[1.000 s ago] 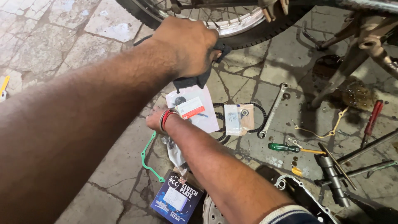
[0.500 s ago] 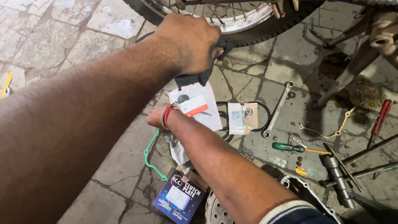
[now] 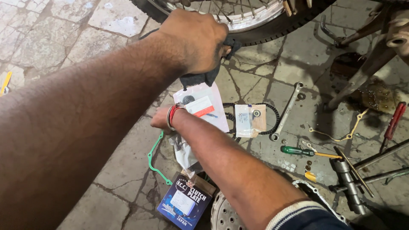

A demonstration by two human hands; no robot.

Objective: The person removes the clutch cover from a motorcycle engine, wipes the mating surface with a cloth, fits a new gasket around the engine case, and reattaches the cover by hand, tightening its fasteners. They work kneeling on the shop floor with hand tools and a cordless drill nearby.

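My left hand [image 3: 194, 40] reaches far forward and is closed on a dark cloth [image 3: 200, 79] just below a motorcycle tyre [image 3: 272, 30]. My right arm crosses under the left forearm, a red thread band on its wrist. My right hand [image 3: 159, 121] is mostly hidden beneath the left arm, so its fingers cannot be made out. It lies beside a clear plastic packet with a red and white label [image 3: 202, 106] and a crumpled plastic bag [image 3: 183, 151] on the stone floor.
On the floor lie a black ring with a small parts packet [image 3: 251, 119], a spanner [image 3: 287, 110], a green-handled screwdriver [image 3: 298, 151], a green gasket [image 3: 152, 164], a blue box [image 3: 183, 202], a metal clutch disc [image 3: 223, 213], a red-handled tool [image 3: 394, 121] and a steel shaft [image 3: 347, 183].
The view has drifted a little, so the floor items sit slightly lower and to the right. Both hands keep their places, the left still on the cloth.
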